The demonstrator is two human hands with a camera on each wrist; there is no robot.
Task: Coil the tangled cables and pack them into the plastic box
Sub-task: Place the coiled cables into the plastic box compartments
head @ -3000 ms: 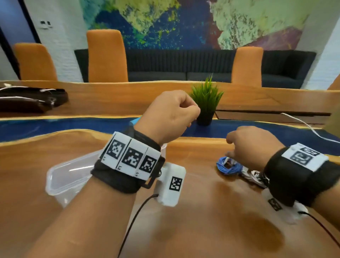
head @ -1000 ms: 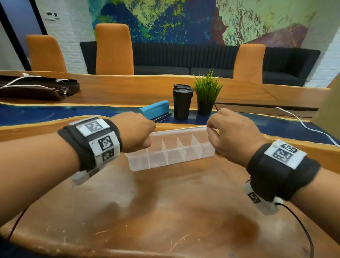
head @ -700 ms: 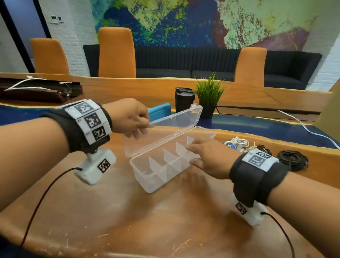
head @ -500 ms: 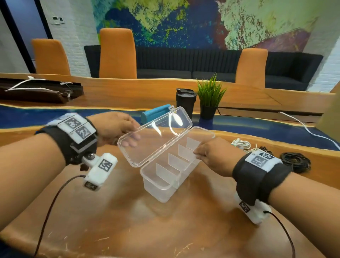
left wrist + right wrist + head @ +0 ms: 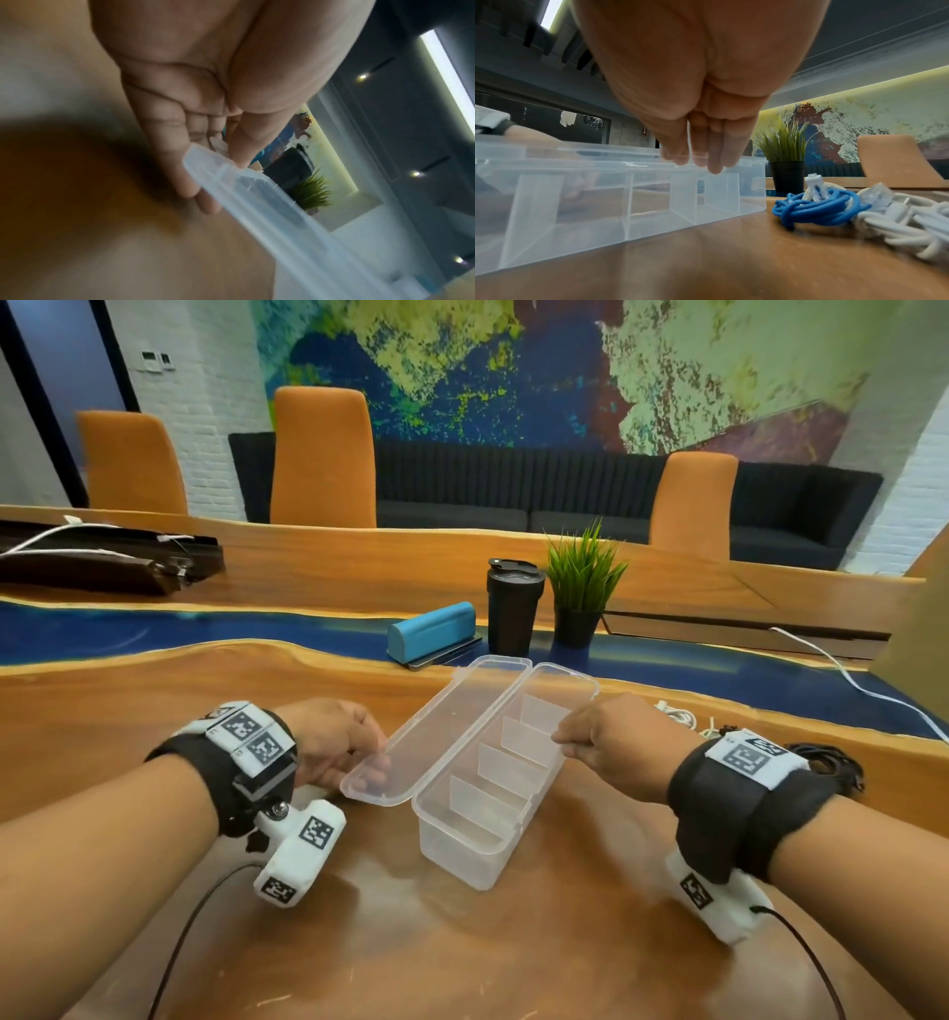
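Lying fully open now, lid (image 5: pixel 436 737) pinched by left hand (image 5: pixel 334 744); right hand (image 5: pixel 611 742) seemingly gripping plastic box (image 5: pixel 462 845) rim.

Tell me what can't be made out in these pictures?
- Black cable: head view, mostly behind the right wrist band; coiled or tangled, cannot tell.
- White cable: right wrist view, cut off by the edge.
- Left hand fingertips: head view, blurred through the box lid.
- Box: left wrist view, blurred.

One plastic box (image 5: pixel 464 834) (five compartments), three cable bundles (image 5: pixel 816 207), two hands (image 5: pixel 334 742).
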